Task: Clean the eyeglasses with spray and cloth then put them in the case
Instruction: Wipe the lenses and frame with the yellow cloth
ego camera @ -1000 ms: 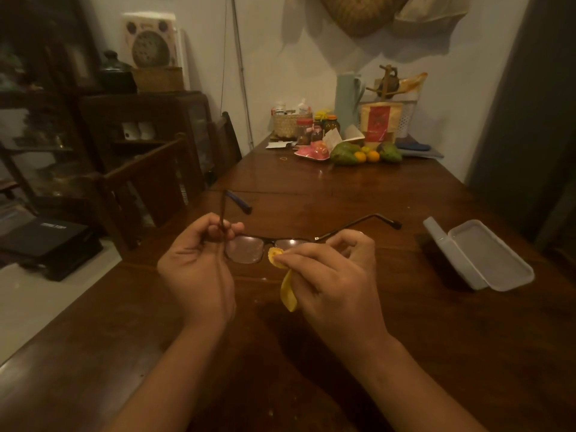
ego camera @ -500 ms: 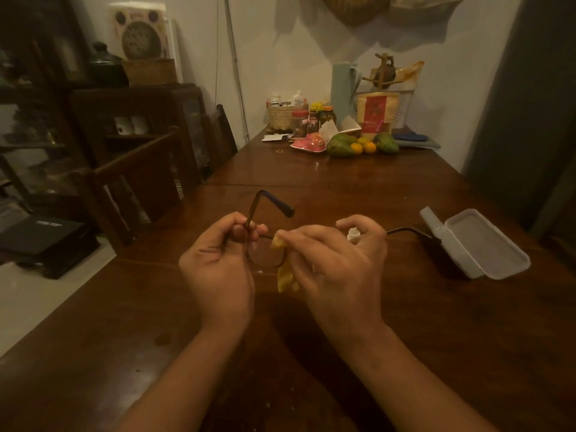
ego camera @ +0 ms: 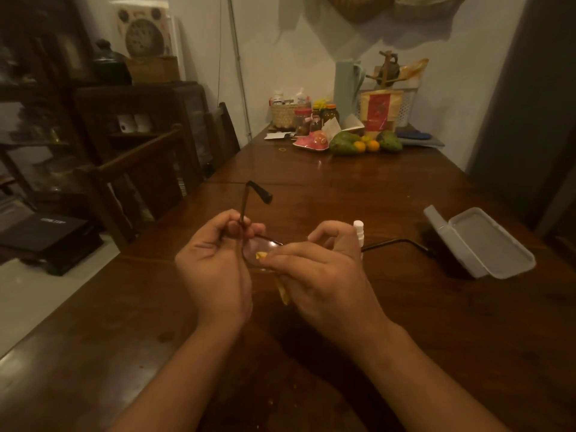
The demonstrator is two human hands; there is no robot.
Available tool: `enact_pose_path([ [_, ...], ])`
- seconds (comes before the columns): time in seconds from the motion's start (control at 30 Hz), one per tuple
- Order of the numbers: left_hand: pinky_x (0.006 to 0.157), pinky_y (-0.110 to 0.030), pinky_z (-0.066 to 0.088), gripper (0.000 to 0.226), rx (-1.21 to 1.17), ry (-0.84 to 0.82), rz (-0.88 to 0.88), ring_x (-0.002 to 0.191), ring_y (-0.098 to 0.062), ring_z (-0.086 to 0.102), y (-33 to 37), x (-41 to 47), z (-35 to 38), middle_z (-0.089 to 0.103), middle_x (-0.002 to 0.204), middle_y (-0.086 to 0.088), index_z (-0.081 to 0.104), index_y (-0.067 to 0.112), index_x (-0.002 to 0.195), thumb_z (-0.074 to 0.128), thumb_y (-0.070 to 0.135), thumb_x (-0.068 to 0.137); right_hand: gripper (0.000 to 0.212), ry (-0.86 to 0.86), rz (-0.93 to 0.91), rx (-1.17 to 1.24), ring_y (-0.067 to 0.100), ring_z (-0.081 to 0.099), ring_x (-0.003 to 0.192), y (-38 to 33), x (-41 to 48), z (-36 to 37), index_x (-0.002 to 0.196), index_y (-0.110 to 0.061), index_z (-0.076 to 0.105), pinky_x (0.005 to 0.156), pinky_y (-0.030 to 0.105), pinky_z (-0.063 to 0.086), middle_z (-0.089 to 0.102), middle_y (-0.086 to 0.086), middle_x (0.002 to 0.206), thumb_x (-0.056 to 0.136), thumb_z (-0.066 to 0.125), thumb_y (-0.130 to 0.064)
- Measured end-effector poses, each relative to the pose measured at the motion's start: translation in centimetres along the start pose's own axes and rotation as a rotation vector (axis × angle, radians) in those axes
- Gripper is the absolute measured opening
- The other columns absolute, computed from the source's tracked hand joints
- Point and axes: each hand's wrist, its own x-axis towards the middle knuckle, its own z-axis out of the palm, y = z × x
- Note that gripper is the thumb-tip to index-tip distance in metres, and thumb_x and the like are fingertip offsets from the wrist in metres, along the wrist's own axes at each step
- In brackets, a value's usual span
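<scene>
Both hands busy: left hand (ego camera: 215, 260) pinching eyeglasses (ego camera: 258, 244), right hand (ego camera: 324, 269) now rubbing yellow cloth (ego camera: 261, 254) across the other lens, open case (ego camera: 486, 244) waiting right of it.

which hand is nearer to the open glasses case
Right. The right hand, wiping a lens with the yellow cloth, sits on the side of the open case, which lies off to its right. The left hand, pinching the glasses, is farther away.
</scene>
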Motion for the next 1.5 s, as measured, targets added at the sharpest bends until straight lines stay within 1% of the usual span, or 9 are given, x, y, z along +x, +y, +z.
enact_pose_path([
  [0.13,0.064,-0.025,0.056,0.02,0.058,-0.004,0.035,0.068,-0.016,0.071,0.1,0.0,0.0,0.066,0.074,-0.012,0.067,0.0,0.088,0.051,-0.01,0.092,0.022,0.006,-0.036,0.181,0.021,0.052,0.103,0.9,0.1,-0.2,0.105,-0.027,0.079,0.086,0.021,0.027,0.075,-0.016,0.109,0.092,0.062,-0.034],
  [0.37,0.067,-0.025,0.058,0.037,0.061,-0.025,0.106,0.071,-0.015,0.072,0.0,0.5,-0.3,0.07,0.073,-0.002,0.072,0.018,0.082,0.053,-0.012,0.088,0.018,0.18,0.032,0.205,0.0,0.049,0.1,1.3,0.3,-0.8,0.102,-0.026,0.078,0.09,0.021,0.026,0.074,-0.018,0.106,0.093,0.062,-0.031],
  [0.5,0.068,-0.025,0.057,0.051,0.04,-0.062,0.112,0.073,-0.016,0.072,-0.2,0.3,-0.3,0.071,0.074,0.001,0.076,0.032,0.079,0.052,-0.012,0.088,0.019,0.196,0.093,0.051,0.013,0.058,0.101,0.3,0.6,-0.7,0.106,-0.022,0.078,0.089,0.022,0.025,0.075,-0.011,0.108,0.094,0.064,-0.025],
  [0.67,0.066,-0.023,0.056,0.046,0.019,-0.059,0.103,0.071,-0.014,0.071,-0.1,0.1,-0.2,0.071,0.072,0.0,0.075,0.029,0.077,0.052,-0.01,0.086,0.03,-0.033,0.082,-0.054,0.027,0.051,0.115,-0.5,0.1,-0.4,0.118,-0.024,0.074,0.086,0.035,0.033,0.073,-0.011,0.118,0.088,0.074,-0.022],
  [0.93,0.065,-0.024,0.058,0.047,0.053,-0.018,0.058,0.068,-0.013,0.071,0.2,-0.1,0.0,0.069,0.068,0.001,0.071,0.021,0.075,0.048,-0.019,0.086,0.025,0.017,-0.033,0.015,0.023,0.048,0.104,-0.8,0.3,-0.1,0.11,-0.021,0.075,0.072,0.039,0.044,0.077,-0.005,0.103,0.089,0.064,-0.025],
  [1.1,0.063,-0.02,0.056,0.035,0.099,-0.021,0.087,0.068,-0.01,0.071,0.2,-0.1,0.0,0.069,0.071,-0.005,0.07,0.015,0.079,0.052,-0.013,0.09,0.018,-0.009,0.041,0.204,0.011,0.047,0.103,0.1,0.3,-0.2,0.102,-0.027,0.078,0.085,0.027,0.031,0.076,-0.017,0.102,0.088,0.072,-0.018],
  [1.2,0.065,-0.019,0.055,0.05,0.09,-0.046,0.115,0.072,-0.011,0.072,-0.1,0.1,-0.2,0.072,0.072,-0.002,0.074,0.03,0.08,0.052,-0.014,0.087,0.022,0.162,0.113,0.21,0.004,0.046,0.1,0.6,0.5,-0.5,0.1,-0.026,0.079,0.089,0.023,0.029,0.075,-0.018,0.102,0.085,0.078,-0.011],
  [1.37,0.066,-0.021,0.056,0.051,0.078,-0.093,0.125,0.077,-0.015,0.074,-0.8,0.2,-0.5,0.076,0.08,0.002,0.076,0.037,0.086,0.053,-0.009,0.088,0.024,0.362,0.156,0.081,-0.024,0.026,0.119,0.6,0.6,-0.7,0.103,-0.018,0.076,0.079,0.041,0.046,0.056,-0.024,0.098,0.08,0.079,-0.012],
  [1.5,0.065,-0.02,0.055,0.048,0.074,-0.107,0.139,0.074,-0.012,0.073,-0.9,-0.1,-0.2,0.075,0.077,0.003,0.075,0.037,0.084,0.052,-0.006,0.085,0.016,0.221,0.141,0.006,0.003,0.053,0.112,0.0,0.6,-0.7,0.103,-0.024,0.077,0.094,0.032,0.031,0.076,-0.015,0.095,0.088,0.073,-0.028],
])
